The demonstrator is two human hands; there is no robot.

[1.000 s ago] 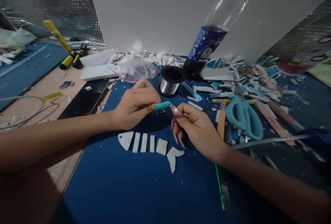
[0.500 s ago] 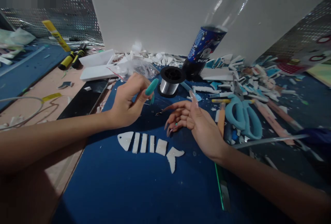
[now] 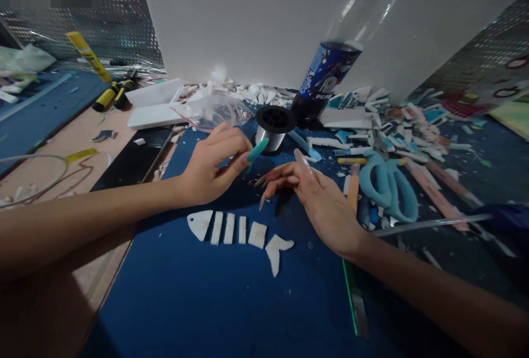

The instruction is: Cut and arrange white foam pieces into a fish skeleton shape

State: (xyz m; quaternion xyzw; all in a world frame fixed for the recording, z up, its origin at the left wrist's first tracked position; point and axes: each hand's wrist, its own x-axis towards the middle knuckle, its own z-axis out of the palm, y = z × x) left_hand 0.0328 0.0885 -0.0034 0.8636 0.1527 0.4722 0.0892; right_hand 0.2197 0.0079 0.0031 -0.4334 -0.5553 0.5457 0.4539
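My left hand (image 3: pixel 219 162) is closed in a pinch, its long teal nails just in front of a black spool (image 3: pixel 276 120) wound with clear line. Anything between the fingertips is too small to make out. My right hand (image 3: pixel 316 195) hovers low over the blue mat (image 3: pixel 215 297), thumb raised apart from the loosely curled fingers. Tiny dark bits (image 3: pixel 253 182) lie near its fingertips. Below both hands, white foam pieces form a fish skeleton: a head (image 3: pixel 200 224) with an eye hole, narrow strips (image 3: pixel 230 228), a squarish block (image 3: pixel 258 235) and a forked tail (image 3: pixel 276 250).
A tilted Pepsi bottle (image 3: pixel 324 80) stands behind the spool. Blue-handled scissors (image 3: pixel 388 187) and a green-edged cutter (image 3: pixel 354 297) lie on the right. Foam scraps (image 3: pixel 260 93) line the back. At left are a dark phone-like slab (image 3: pixel 132 162) and yellow-black pliers (image 3: pixel 113 96).
My left hand has shifted right and slightly down, toward my right hand. My right hand's thumb has dipped a little, and its fingers have moved slightly left.
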